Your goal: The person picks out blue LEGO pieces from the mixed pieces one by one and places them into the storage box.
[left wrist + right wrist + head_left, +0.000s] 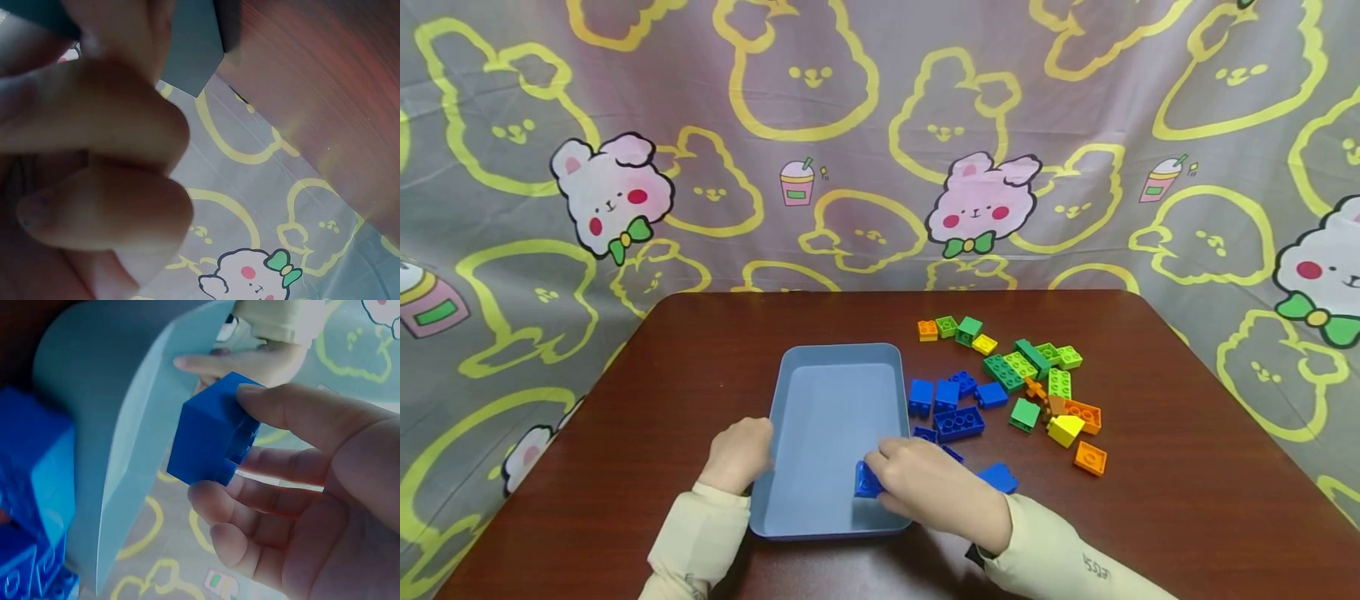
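A blue toy brick (867, 481) is held between the thumb and fingers of my right hand (936, 483), above the near right part of the blue-grey tray (827, 433). The right wrist view shows this brick (209, 434) tilted, its hollow side toward the palm. My left hand (741, 454) grips the tray's left rim; its fingers (137, 206) look curled in the left wrist view. More blue bricks (958, 423) lie just right of the tray, one (998, 477) beside my right wrist.
Green bricks (1004, 372), an orange brick (1090, 458) and a yellow brick (1065, 430) lie scattered farther right on the dark wooden table (700, 358). A small group with another orange brick (927, 331) sits toward the back. A patterned cloth (850, 167) hangs behind.
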A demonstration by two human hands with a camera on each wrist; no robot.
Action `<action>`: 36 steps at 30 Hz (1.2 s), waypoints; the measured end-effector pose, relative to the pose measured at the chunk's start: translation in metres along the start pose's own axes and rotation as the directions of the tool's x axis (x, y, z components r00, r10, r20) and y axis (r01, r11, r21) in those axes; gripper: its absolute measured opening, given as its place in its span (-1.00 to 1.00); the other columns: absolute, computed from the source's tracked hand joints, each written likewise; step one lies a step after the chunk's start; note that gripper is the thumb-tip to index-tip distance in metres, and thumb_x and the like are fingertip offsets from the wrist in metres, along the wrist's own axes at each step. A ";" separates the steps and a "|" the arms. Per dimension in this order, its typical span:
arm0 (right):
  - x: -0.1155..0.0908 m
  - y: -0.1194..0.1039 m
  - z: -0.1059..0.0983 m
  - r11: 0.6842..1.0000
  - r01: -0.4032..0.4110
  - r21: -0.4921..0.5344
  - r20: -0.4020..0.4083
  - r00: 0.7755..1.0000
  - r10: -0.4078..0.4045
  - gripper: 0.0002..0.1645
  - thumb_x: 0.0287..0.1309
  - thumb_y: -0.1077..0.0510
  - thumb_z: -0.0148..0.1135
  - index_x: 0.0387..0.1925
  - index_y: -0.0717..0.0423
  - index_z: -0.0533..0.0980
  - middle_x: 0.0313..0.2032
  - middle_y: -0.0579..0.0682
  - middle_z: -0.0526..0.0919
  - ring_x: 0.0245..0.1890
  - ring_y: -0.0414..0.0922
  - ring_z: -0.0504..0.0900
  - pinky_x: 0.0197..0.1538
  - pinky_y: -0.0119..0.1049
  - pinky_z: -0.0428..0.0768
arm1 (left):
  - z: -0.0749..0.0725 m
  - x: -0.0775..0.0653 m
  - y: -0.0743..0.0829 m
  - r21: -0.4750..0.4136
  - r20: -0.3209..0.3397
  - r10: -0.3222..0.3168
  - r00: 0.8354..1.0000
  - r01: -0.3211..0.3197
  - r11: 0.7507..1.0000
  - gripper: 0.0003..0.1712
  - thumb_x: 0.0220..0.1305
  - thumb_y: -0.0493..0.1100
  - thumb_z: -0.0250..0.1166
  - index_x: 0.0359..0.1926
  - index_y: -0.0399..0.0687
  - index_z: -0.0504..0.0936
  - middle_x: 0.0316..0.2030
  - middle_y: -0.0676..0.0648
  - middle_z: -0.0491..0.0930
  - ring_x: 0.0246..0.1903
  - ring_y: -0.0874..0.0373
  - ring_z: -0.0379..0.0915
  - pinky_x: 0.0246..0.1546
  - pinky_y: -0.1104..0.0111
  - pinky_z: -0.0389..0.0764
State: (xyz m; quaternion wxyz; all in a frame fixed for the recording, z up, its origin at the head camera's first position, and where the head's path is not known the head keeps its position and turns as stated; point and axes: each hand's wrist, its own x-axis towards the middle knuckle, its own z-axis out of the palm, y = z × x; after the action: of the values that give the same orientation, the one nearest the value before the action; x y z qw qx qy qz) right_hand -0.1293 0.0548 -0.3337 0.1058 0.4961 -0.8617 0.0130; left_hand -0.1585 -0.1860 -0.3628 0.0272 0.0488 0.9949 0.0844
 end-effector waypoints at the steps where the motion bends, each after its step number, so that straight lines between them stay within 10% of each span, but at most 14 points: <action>1: 0.002 -0.002 0.002 1.000 0.016 -0.003 -0.012 1.000 -0.016 -0.70 -0.04 0.06 0.30 -0.29 0.16 0.55 -0.52 -0.10 0.47 -0.54 -0.32 0.38 -0.44 -0.52 0.39 | 0.000 0.000 0.000 0.000 0.002 -0.001 1.000 0.001 1.000 -0.83 -0.16 -0.39 0.34 -0.63 -0.22 0.47 -0.70 -0.09 0.40 -0.66 0.10 0.37 -0.66 0.18 0.41; 36: 0.028 -0.026 0.042 0.980 0.156 -0.123 -0.021 0.987 -0.160 -0.79 0.00 0.05 0.26 -0.37 0.12 0.56 -0.55 -0.13 0.47 -0.57 -0.31 0.39 -0.58 -0.53 0.33 | -0.001 0.000 0.001 0.003 0.000 0.009 1.000 -0.009 1.000 -0.83 -0.14 -0.40 0.32 -0.64 -0.23 0.47 -0.71 -0.08 0.38 -0.68 0.12 0.33 -0.68 0.22 0.40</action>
State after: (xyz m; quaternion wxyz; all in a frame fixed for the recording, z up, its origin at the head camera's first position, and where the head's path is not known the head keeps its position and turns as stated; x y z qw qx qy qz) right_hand -0.1275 0.0120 -0.3709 0.1498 0.5553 -0.8171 -0.0399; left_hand -0.1581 -0.1856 -0.3620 0.0267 0.0534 0.9948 0.0831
